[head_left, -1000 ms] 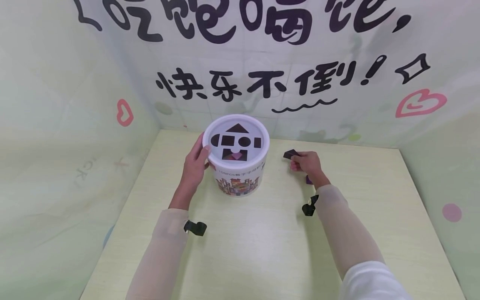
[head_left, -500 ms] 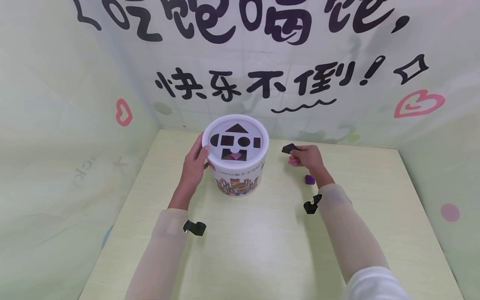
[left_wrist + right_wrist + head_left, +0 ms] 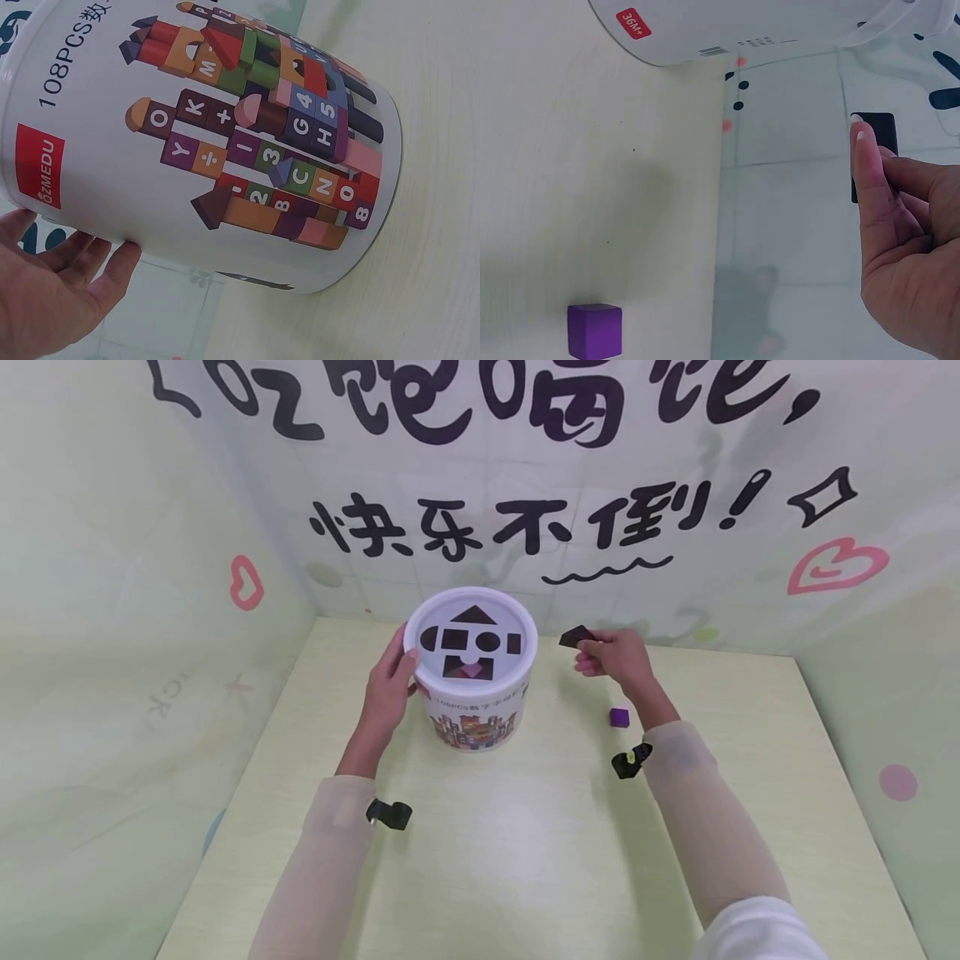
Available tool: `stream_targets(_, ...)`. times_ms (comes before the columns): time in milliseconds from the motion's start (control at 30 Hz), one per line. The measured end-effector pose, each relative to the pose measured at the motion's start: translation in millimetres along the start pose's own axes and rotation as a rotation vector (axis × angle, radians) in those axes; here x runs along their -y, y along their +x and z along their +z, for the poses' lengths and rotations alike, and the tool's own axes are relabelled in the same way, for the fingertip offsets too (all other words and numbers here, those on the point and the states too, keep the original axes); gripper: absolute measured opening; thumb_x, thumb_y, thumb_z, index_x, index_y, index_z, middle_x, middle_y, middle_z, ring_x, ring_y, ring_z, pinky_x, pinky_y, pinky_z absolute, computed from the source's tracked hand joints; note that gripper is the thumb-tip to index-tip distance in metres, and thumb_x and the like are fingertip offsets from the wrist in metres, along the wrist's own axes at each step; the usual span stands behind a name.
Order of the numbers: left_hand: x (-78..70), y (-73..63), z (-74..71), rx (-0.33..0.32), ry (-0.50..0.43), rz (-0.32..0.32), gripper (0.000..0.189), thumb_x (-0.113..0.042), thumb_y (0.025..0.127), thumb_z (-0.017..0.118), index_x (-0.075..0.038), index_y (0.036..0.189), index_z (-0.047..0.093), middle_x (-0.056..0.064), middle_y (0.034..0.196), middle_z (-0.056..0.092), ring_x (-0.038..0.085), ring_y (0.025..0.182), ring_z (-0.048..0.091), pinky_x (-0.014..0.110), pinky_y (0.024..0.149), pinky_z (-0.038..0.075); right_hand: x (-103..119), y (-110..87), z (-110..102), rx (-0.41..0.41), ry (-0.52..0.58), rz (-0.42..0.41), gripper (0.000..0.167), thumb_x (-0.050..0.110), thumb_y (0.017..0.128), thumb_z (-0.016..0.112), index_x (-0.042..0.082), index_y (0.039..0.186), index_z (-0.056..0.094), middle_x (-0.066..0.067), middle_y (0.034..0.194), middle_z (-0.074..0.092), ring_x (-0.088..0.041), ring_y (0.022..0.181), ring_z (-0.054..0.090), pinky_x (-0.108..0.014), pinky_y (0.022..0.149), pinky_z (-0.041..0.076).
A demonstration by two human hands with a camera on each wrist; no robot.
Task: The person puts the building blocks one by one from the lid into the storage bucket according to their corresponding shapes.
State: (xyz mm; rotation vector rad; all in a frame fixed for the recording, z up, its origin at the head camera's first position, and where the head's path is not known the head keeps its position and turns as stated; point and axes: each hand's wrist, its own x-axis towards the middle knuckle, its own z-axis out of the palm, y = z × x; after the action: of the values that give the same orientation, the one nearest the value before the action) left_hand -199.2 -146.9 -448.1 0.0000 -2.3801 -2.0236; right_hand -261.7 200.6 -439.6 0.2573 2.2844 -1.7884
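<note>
A white toy-block bucket stands upright near the back of the table, its lid cut with several shaped holes. My left hand holds the bucket's left side, thumb at the lid's rim and fingers against the wall; the left wrist view shows fingertips touching the printed side. To the right of the bucket, my right hand pinches a dark triangular block between thumb and fingers, raised above the table. In the right wrist view the fingers partly cover this block. Something pinkish shows through the lid's arch-shaped hole.
A small purple cube lies on the table below my right hand. The printed back wall rises close behind the bucket, and side walls stand at left and right.
My right hand has risen and shifted slightly toward the back wall with the triangular block, uncovering more of the purple cube. The left hand and bucket have stayed in place.
</note>
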Motion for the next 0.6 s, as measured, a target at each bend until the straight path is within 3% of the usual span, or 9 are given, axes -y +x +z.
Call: stream_targets(600,-1.1,0.0,-0.4,0.009,-0.004,0.007,0.050,-0.043,0.101,0.045,-0.044,0.149,0.032,-0.008,0.155,0.036,0.025,0.136,0.043,0.053,0.104,0.045,44.4,-15.1,3.9,0.004,-0.061,-0.083,0.038,0.012,0.094,0.064,-0.002,0.129,0.061,-0.009,0.080,0.069,-0.014,0.064,0.070,-0.029,0.063,0.062)
